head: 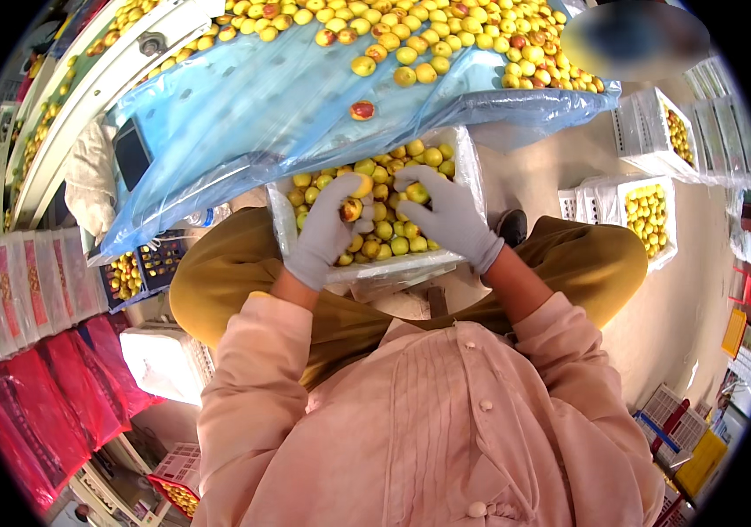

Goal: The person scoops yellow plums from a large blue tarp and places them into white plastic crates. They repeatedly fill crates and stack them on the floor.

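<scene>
A white crate lined with clear plastic stands between my knees, filled with yellow-green fruits, some patched with brown, that look like jujubes. My left hand, in a grey glove, is over the crate's left part, its fingers closed on a yellow fruit and a brown-patched fruit. Over the right part is my right hand, also gloved, with thumb and fingers around a yellow-red fruit. Beyond the crate, a table covered in blue plastic sheet bears many such fruits; one red-brown fruit lies apart.
A phone-like dark device and a cloth lie at the table's left end. Fruit-filled crates stand on the right. Dark trays of fruit and a white crate are on the left. A blurred patch covers the upper right.
</scene>
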Demonstrator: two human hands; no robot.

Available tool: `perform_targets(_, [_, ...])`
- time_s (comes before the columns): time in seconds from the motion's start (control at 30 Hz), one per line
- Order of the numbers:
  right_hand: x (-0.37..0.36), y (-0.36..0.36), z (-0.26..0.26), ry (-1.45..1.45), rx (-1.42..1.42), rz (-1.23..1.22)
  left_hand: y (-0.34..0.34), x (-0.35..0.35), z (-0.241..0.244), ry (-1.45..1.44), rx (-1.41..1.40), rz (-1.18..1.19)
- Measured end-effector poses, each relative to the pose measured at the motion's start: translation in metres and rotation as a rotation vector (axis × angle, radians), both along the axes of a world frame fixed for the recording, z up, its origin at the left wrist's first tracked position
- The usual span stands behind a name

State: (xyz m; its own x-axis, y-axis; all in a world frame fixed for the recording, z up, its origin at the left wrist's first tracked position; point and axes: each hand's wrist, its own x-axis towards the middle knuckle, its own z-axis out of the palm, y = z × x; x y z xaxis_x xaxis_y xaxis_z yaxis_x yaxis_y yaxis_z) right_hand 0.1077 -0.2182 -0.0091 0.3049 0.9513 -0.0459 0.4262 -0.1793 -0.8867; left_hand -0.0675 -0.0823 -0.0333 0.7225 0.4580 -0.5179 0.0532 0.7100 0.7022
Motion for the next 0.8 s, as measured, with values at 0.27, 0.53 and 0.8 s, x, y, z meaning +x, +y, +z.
perform_targets(0.27, [-0.051, 0.020, 0.075, 0.078, 0.182, 0.343, -0.063, -0.054, 0.052, -0.584, -0.548, 0.489])
perform_targets(0.53, [-0.032, -0.057, 0.008, 0.702, -0.437, 0.205, 0.021, -0.246, 0.111, -0.942, 0.061, 0.853])
perform_targets(0.8, [-0.039, -0.105, -0.054, 1.003, -0.595, 0.030, 0.154, -0.540, 0.016, 0.283, 0.649, 1.296])
